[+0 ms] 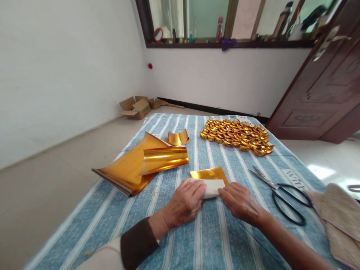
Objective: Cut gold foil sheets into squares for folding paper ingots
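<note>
A sheet of gold foil paper (210,174) lies in front of me, its near edge folded over so that the white back shows. My left hand (189,198) has its fingers bent over the left end of the white fold. At the right end, my right hand (240,202) grips the fold with its fingers pressed together; the thumbs are mostly hidden. Left of my hands is a stack of larger gold sheets (126,165), with a curled gold sheet (165,160) on top. A small curved gold piece (178,138) stands behind it.
A blue striped cloth (174,240) covers the table. Many folded gold ingot shapes (236,137) sit in rows at the back right. Scissors with black handles (284,195) lie partly open on the right, beside a beige fabric item (337,221). Cardboard boxes (136,107) stand on the floor beyond.
</note>
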`<state>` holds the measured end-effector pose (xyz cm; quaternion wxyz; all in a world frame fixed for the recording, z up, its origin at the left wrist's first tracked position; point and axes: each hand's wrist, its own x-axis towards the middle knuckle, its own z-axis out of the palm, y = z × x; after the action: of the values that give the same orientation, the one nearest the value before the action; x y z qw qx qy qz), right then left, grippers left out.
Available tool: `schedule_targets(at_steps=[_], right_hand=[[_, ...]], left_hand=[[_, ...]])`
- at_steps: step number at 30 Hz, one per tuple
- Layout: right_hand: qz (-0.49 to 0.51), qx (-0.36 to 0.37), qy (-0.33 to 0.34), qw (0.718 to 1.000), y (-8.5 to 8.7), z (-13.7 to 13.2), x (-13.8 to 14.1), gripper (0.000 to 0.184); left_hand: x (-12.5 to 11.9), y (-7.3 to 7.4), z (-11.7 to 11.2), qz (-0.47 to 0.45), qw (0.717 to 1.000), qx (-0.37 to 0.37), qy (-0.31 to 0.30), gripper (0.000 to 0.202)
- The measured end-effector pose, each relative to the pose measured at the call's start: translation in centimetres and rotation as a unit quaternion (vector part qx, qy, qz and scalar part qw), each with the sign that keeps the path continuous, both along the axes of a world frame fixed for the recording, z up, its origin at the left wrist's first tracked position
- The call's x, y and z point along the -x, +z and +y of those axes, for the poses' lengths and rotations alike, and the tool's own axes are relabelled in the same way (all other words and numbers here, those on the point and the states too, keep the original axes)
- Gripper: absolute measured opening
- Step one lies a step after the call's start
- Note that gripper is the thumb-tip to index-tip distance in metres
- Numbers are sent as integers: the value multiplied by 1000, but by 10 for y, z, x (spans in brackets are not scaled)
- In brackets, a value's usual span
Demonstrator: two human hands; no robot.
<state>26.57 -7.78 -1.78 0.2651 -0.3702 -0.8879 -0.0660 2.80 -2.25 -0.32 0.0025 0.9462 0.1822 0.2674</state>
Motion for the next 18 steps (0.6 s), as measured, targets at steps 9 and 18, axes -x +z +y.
schedule_targets(at_steps=[9,18], right_hand=[[235,65,-53,968,9,21,-13,31],[304,307,-136,892,-7,92,-27,49]], left_hand=[[-8,13,15,-136,989,26,46,27],[-19,7,43,-108,898,335,264,24]])
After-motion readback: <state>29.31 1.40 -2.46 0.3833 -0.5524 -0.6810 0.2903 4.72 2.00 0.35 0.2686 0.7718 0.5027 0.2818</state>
